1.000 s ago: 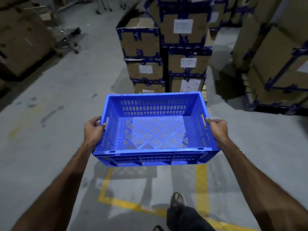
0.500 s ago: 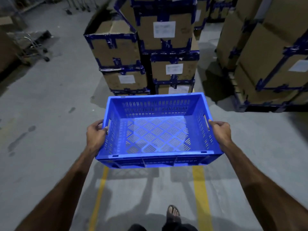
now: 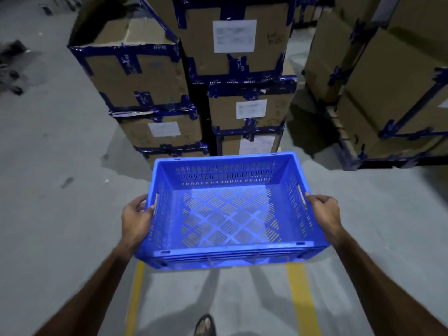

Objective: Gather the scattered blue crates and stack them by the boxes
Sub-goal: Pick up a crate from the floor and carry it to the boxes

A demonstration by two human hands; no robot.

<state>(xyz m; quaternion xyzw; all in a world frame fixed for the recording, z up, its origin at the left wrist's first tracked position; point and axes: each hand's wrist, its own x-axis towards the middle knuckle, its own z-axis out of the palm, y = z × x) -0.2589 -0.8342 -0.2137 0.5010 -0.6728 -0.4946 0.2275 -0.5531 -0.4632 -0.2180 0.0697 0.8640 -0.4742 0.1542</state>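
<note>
An empty blue crate with slotted walls and a lattice floor is held level in front of me, above the floor. My left hand grips its left handle slot and my right hand grips the right one. Straight ahead, just past the crate's far rim, rise the stacked cardboard boxes bound with blue tape and bearing white labels. No other blue crate shows in the head view.
More taped boxes on a pallet stand at the right, with a dark gap between the stacks. Grey concrete floor spreads to the left. Two yellow floor lines run under me, and my sandalled foot shows at the bottom.
I have walked forward with the crate held in both hands; the box stacks are now much closer and larger. The grip on the crate is unchanged.
</note>
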